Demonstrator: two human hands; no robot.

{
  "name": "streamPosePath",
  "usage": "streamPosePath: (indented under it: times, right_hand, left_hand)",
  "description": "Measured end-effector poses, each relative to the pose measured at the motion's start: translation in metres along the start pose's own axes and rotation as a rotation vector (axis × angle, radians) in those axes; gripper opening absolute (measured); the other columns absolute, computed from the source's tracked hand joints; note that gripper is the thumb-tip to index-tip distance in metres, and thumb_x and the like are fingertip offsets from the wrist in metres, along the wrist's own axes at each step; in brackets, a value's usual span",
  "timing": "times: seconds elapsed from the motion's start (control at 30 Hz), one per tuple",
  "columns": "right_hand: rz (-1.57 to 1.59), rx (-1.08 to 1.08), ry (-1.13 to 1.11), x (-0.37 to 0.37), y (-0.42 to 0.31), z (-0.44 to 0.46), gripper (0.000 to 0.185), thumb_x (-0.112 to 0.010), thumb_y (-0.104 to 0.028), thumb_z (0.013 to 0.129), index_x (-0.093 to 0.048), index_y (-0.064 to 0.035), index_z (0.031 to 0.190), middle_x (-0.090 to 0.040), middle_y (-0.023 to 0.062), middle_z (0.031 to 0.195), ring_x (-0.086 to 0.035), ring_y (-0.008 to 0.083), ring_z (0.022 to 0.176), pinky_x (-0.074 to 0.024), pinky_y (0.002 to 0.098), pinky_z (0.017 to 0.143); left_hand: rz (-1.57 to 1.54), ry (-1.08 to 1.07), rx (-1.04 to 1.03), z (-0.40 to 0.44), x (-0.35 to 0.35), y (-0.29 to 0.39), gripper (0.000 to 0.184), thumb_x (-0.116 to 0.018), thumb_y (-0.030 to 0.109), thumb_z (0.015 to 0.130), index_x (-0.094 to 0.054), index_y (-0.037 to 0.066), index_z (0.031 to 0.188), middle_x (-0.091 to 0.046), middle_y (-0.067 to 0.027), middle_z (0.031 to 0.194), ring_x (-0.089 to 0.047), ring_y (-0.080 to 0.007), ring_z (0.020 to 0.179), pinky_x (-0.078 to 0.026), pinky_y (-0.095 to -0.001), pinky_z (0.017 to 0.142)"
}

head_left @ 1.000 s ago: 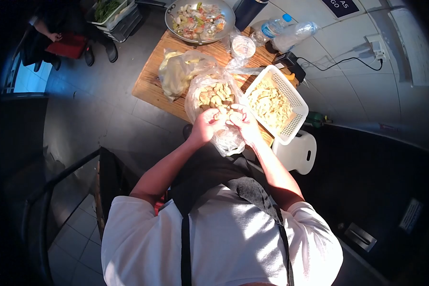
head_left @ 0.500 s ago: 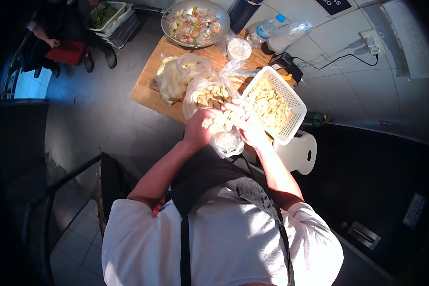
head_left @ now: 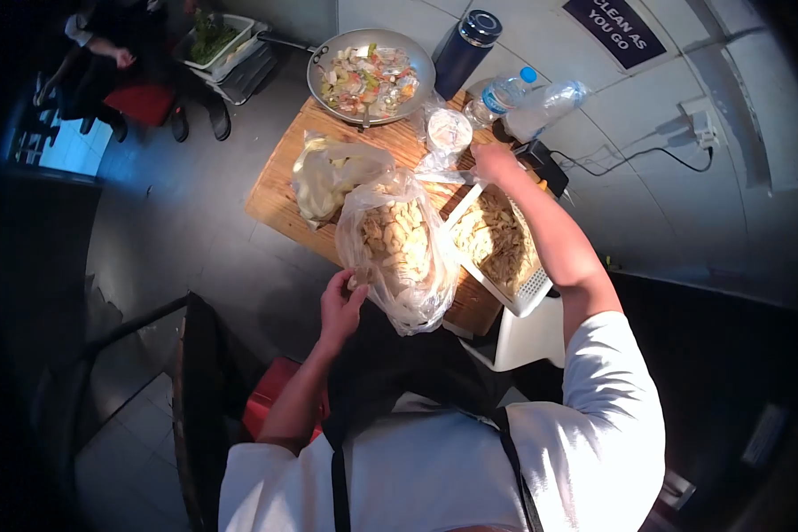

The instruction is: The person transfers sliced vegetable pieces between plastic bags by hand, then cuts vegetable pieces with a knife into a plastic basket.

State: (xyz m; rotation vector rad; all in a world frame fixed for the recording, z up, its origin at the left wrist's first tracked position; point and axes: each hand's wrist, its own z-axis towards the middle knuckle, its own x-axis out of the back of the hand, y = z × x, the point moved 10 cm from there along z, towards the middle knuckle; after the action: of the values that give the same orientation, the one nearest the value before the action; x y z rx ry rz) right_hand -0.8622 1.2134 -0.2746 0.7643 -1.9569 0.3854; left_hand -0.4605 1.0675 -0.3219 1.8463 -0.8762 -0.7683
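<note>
A clear plastic bag (head_left: 350,232) of pale brown food pieces (head_left: 397,235) lies open at the front of the wooden table (head_left: 275,191). At its lower left edge my left hand (head_left: 339,306) is closed, with a small pale piece (head_left: 355,283) between thumb and fingers. My right hand (head_left: 498,164) reaches across to the back of the white basket, its fingers curled by a knife blade (head_left: 448,177). Whatever lies under those fingers is hidden. Beneath my right forearm, the white perforated basket (head_left: 534,291) holds thin pale slices (head_left: 492,235).
Behind stand a frying pan (head_left: 421,66) of chopped food, a round tub (head_left: 449,130), a dark flask (head_left: 465,49) and a water bottle (head_left: 501,96). Another bag (head_left: 324,182) lies left. A cable (head_left: 634,160) runs along the wall. A person (head_left: 124,58) sits at far left.
My right hand has left the bag and reached to the back right, beside the knife. My left hand has drawn back to the bag's lower left edge. The view has shifted.
</note>
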Motion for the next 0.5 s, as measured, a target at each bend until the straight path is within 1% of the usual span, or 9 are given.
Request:
streamPosePath:
  times: [0.03, 0.13, 0.17, 0.23, 0.3, 0.33, 0.4, 0.43, 0.5]
  right_hand:
    - [-0.094, 0.047, -0.066, -0.013, -0.003, 0.018, 0.042, -0.077, -0.022, 0.077, -0.065, -0.0034, 0.112, -0.071, 0.0174, 0.1, -0.069, 0.034, 0.094, -0.0545, 0.0431, 0.081]
    - [-0.268, 0.144, -0.225, -0.041, -0.023, 0.047, 0.035, -0.078, -0.024, 0.075, -0.07, -0.0043, 0.102, -0.071, 0.0164, 0.103, -0.069, 0.0321, 0.095, -0.0555, 0.0413, 0.08]
    - [-0.289, 0.208, -0.285, -0.048, -0.029, 0.045, 0.026, -0.078, -0.021, 0.072, -0.073, -0.0066, 0.094, -0.071, 0.0153, 0.102, -0.07, 0.028, 0.096, -0.0559, 0.0404, 0.076]
    - [-0.212, 0.161, -0.43, -0.09, -0.016, 0.065, 0.026, -0.079, -0.017, 0.069, -0.074, -0.0087, 0.093, -0.073, 0.0133, 0.099, -0.071, 0.0254, 0.094, -0.0558, 0.0397, 0.073]
    - [-0.233, 0.173, -0.404, -0.081, -0.024, 0.058, 0.028, -0.079, -0.015, 0.067, -0.075, -0.0119, 0.094, -0.073, 0.0104, 0.096, -0.07, 0.0247, 0.093, -0.0553, 0.0403, 0.073]
    - [-0.29, 0.27, -0.202, -0.086, -0.023, 0.067, 0.029, -0.08, -0.017, 0.067, -0.074, -0.0138, 0.095, -0.073, 0.0089, 0.096, -0.07, 0.0267, 0.092, -0.0547, 0.0416, 0.076]
    - [-0.191, 0.258, -0.377, -0.086, -0.025, 0.058, 0.033, -0.082, -0.021, 0.066, -0.074, -0.0133, 0.098, -0.072, 0.0105, 0.098, -0.068, 0.0298, 0.095, -0.0538, 0.0426, 0.081]
    - [-0.256, 0.38, -0.324, -0.09, -0.028, 0.06, 0.033, -0.083, -0.024, 0.068, -0.073, -0.012, 0.097, -0.071, 0.0112, 0.101, -0.068, 0.0312, 0.096, -0.0535, 0.043, 0.082]
    - [-0.228, 0.447, -0.34, -0.083, -0.033, 0.053, 0.03, -0.08, -0.023, 0.072, -0.073, -0.0128, 0.099, -0.07, 0.0141, 0.101, -0.067, 0.0333, 0.096, -0.0531, 0.0438, 0.082]
  left_hand:
    - [-0.062, 0.029, 0.003, -0.006, -0.004, 0.006, 0.035, -0.065, 0.003, 0.09, -0.054, -0.003, 0.122, -0.062, -0.0065, 0.109, -0.059, -0.0102, 0.093, -0.049, -0.0249, 0.081]
    - [-0.181, 0.11, -0.025, -0.023, -0.014, 0.01, 0.033, -0.064, 0.003, 0.091, -0.053, -0.004, 0.122, -0.061, -0.0067, 0.111, -0.058, -0.0113, 0.099, -0.047, -0.0262, 0.088]
    - [-0.21, 0.137, -0.043, -0.03, -0.015, 0.01, 0.033, -0.064, 0.003, 0.092, -0.053, -0.004, 0.122, -0.061, -0.0067, 0.112, -0.058, -0.0117, 0.101, -0.047, -0.0267, 0.091]
    - [-0.193, 0.189, 0.003, -0.042, -0.017, -0.004, 0.033, -0.065, 0.004, 0.092, -0.053, -0.004, 0.122, -0.062, -0.0069, 0.112, -0.058, -0.0122, 0.102, -0.047, -0.0276, 0.091]
    - [-0.173, 0.235, 0.016, -0.051, -0.016, -0.002, 0.034, -0.066, 0.005, 0.091, -0.054, -0.004, 0.122, -0.062, -0.0072, 0.113, -0.058, -0.0127, 0.103, -0.047, -0.0282, 0.092]
    - [-0.177, 0.236, 0.002, -0.053, -0.016, -0.002, 0.034, -0.066, 0.006, 0.091, -0.054, -0.003, 0.121, -0.063, -0.0072, 0.113, -0.058, -0.0124, 0.103, -0.047, -0.0282, 0.092]
    - [-0.173, 0.272, 0.03, -0.056, -0.015, -0.017, 0.034, -0.067, 0.006, 0.09, -0.055, -0.002, 0.121, -0.063, -0.0062, 0.112, -0.058, -0.0116, 0.101, -0.048, -0.0277, 0.091]
    - [-0.185, 0.282, 0.023, -0.055, -0.015, -0.016, 0.033, -0.067, 0.006, 0.09, -0.055, -0.002, 0.12, -0.063, -0.0058, 0.111, -0.058, -0.0113, 0.1, -0.048, -0.0275, 0.09]
    - [-0.21, 0.284, 0.033, -0.054, -0.018, -0.01, 0.033, -0.068, 0.006, 0.09, -0.056, -0.002, 0.12, -0.063, -0.0052, 0.11, -0.059, -0.0108, 0.098, -0.048, -0.0271, 0.089]
